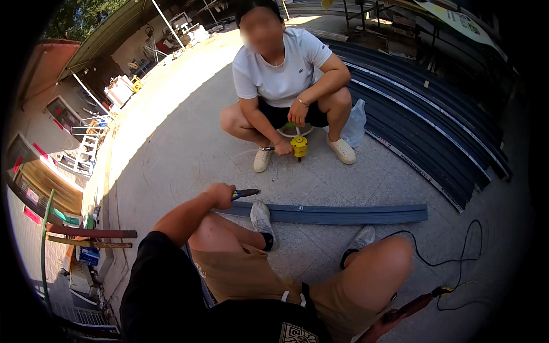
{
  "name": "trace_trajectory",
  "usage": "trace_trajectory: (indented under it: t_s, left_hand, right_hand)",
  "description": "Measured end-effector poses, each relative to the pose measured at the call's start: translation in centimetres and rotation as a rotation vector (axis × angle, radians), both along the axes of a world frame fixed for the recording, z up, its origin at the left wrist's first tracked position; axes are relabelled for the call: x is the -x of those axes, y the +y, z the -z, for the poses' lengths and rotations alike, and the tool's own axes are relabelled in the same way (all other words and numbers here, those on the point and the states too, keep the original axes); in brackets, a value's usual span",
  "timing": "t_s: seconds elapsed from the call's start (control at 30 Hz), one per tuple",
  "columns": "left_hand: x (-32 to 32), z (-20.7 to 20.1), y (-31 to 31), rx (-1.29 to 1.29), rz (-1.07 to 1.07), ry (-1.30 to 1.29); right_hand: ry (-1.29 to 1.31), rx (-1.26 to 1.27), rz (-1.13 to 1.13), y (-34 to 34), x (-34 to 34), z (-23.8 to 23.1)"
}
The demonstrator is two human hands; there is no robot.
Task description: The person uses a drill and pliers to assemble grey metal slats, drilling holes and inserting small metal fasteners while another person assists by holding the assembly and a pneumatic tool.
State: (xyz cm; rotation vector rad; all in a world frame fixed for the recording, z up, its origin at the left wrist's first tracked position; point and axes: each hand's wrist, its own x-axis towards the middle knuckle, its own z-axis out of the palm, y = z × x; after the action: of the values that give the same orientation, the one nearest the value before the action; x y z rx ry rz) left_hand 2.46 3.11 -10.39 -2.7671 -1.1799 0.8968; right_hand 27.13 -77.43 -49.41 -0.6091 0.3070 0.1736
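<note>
My left hand [220, 195] is closed round a pair of pliers [246, 193] with blue-and-yellow grips, jaws pointing right. Just beyond my shoes lies a long blue-grey metal profile [354, 214] on the ground, its left end partly hidden behind my leg. My left shoe [261, 220] overlaps it. My right hand does not show. Low on the right, beside my right knee, is a long dark red tool-like object [409, 311], with a black cable at its far end; I cannot make out its kind.
Opposite me a person [274, 68] squats, one hand on a yellow tool [299, 147] with a dark tip. Dark long profiles [423, 123] lie stacked at the right. A black cable [457, 260] loops across the floor. A ladder [87, 150] and clutter stand left.
</note>
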Motion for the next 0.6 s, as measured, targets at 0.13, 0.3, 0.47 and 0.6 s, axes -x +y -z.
trace_trajectory:
  t_s: [0.13, 0.3, 0.47, 0.6]
  left_hand:
    - [4.2, 0.7, 0.6, -0.005, -0.022, -0.02]
    - [4.2, 2.3, 0.9, 0.016, 0.011, -0.155]
    - [4.0, 0.6, 0.9, 0.113, 0.08, -0.124]
    - [5.1, 0.3, 0.5, 0.124, 0.086, -0.111]
  right_hand:
    - [-0.277, -0.169, -0.184, 11.0, -9.6, -16.5]
    - [-0.894, -0.181, -0.277, 20.2, -18.0, -38.1]
    - [-0.93, -0.511, -0.572, 28.0, -17.3, -48.2]
    - [-0.828, -0.573, -0.653, 35.9, -13.1, -48.8]
